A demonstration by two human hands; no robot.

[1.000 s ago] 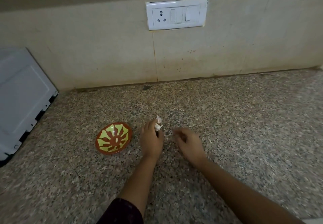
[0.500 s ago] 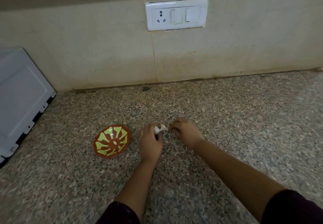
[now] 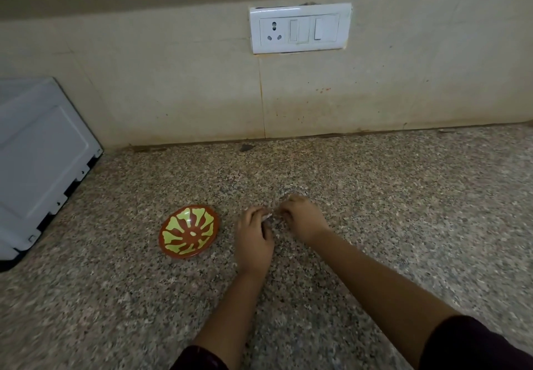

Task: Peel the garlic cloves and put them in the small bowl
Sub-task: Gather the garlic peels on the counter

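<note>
**Head view.** We saw the left hand lying knuckles-up, low over the tabletop. Its fingers were curled and its fingertips pinched a garlic clove, a small pale piece that showed only at the hand's far right edge. The right hand sat just beside it, also knuckles-up, with its fingers curled inward and their tips turned toward the clove. We could not tell whether they touched the clove, gripped its skin or held nothing, since that spot was small and blurred. Both forearms reached in from the lower edge, each ending in a dark sleeve.

The small bowl stood on the tabletop just left of the left hand, apart from it. It was a shallow dish with a red-brown rim, and we saw its yellow-green petal pattern across the whole inside. The clove was outside the bowl, to its right, in the left hand.

The tabletop was speckled grey-brown granite. At the back it met a cream tiled wall, where a white switch plate carried one three-pin socket and two rocker switches. A white appliance stood at the left edge near the wall, well apart from the bowl.
</note>
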